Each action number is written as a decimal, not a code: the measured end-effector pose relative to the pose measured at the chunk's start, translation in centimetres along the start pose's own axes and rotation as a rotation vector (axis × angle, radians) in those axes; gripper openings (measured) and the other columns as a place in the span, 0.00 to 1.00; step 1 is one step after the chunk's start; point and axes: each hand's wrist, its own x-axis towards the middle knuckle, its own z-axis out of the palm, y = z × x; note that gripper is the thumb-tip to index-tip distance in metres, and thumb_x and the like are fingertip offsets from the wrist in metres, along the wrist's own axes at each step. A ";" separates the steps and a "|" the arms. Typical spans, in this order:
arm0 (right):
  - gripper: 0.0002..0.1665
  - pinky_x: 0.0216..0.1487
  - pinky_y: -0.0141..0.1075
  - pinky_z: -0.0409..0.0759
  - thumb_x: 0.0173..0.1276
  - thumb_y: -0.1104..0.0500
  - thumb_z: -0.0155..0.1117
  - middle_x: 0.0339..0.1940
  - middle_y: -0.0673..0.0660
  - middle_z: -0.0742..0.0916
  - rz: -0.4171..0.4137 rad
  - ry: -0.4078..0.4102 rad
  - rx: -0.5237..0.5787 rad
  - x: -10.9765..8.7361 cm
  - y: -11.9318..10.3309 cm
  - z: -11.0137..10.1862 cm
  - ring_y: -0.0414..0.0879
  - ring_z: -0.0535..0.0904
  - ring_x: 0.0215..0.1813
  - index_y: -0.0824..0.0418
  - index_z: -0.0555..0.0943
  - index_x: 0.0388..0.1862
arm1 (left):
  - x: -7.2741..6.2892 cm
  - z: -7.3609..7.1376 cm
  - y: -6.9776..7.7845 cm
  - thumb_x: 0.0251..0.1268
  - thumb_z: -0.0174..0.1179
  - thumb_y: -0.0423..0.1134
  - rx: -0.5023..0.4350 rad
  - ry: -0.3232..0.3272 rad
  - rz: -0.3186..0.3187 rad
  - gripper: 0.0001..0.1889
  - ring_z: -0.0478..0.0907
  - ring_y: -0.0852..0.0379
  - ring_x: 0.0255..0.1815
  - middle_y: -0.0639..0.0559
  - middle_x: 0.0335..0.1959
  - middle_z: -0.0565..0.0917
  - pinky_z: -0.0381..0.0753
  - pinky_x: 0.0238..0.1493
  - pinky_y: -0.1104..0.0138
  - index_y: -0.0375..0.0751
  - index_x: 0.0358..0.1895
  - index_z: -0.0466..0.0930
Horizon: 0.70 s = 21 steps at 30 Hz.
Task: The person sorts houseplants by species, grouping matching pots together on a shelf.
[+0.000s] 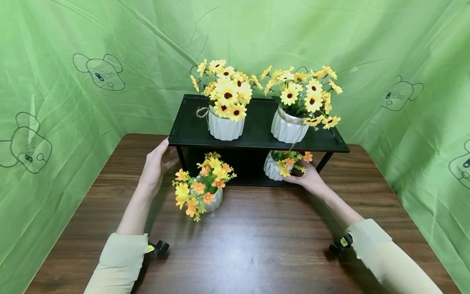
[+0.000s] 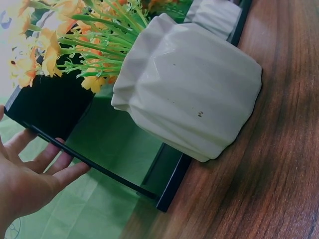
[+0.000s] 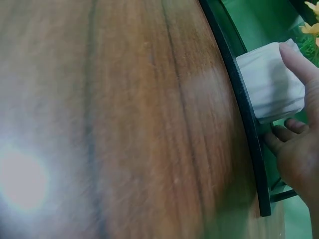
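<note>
A black two-tier shelf [image 1: 257, 122] stands on the table. My left hand [image 1: 152, 167] is at its left end, thumb by the upper front corner and extended fingers [image 2: 70, 172] against the thin side post. In front of that end, a white pot of orange and yellow flowers [image 1: 213, 201] stands on the table. My right hand [image 1: 308, 177] holds a similar white flower pot [image 3: 271, 82] at the right of the lower tier, thumb on one side, fingers curled below. On the top tier are two white pots of yellow daisies, a left pot [image 1: 225, 127] and a right pot [image 1: 288, 127].
The brown wooden table [image 1: 235, 245] reaches toward me in front of the shelf. Green cloth [image 1: 154, 81] with drawn bear faces hangs behind and at both sides. The daisy heads [image 1: 312, 98] spread out past the rims of their pots.
</note>
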 end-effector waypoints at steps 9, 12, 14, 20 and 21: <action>0.51 0.64 0.29 0.81 0.68 0.56 0.74 0.80 0.63 0.66 -0.045 0.040 0.101 -2.5 0.7 -0.1 0.65 0.69 0.77 0.57 0.56 0.83 | 0.1 0.1 0.0 0.81 0.48 0.58 -0.003 0.001 0.009 0.22 0.75 0.59 0.61 0.66 0.54 0.82 0.63 0.78 0.41 0.54 0.67 0.78; 0.50 0.65 0.30 0.81 0.69 0.59 0.73 0.80 0.62 0.67 -0.077 0.068 0.139 -3.1 0.9 0.1 0.65 0.69 0.77 0.54 0.56 0.83 | 0.0 0.0 -0.1 0.82 0.48 0.57 -0.006 0.002 0.012 0.21 0.75 0.59 0.60 0.67 0.53 0.82 0.63 0.78 0.40 0.55 0.65 0.79; 0.49 0.64 0.29 0.81 0.69 0.61 0.73 0.79 0.63 0.68 -0.093 0.089 0.154 -3.5 1.1 0.3 0.65 0.70 0.76 0.54 0.57 0.83 | 0.0 0.0 -0.1 0.82 0.48 0.57 -0.008 0.002 0.013 0.20 0.75 0.59 0.61 0.67 0.53 0.82 0.63 0.78 0.40 0.56 0.64 0.80; 0.37 0.58 0.26 0.84 0.68 0.64 0.73 0.67 0.70 0.79 -0.130 0.177 0.182 -4.3 1.3 0.6 0.54 0.82 0.64 0.62 0.67 0.72 | 0.0 0.0 -0.1 0.82 0.48 0.57 -0.010 0.005 0.013 0.20 0.74 0.58 0.61 0.67 0.53 0.82 0.63 0.78 0.40 0.56 0.64 0.80; 0.34 0.56 0.26 0.84 0.67 0.65 0.73 0.63 0.72 0.80 -0.140 0.192 0.188 -4.4 1.3 0.7 0.51 0.84 0.61 0.66 0.69 0.69 | 0.0 0.0 -0.1 0.82 0.48 0.57 -0.009 0.004 0.012 0.20 0.75 0.58 0.61 0.67 0.53 0.82 0.63 0.78 0.40 0.56 0.64 0.80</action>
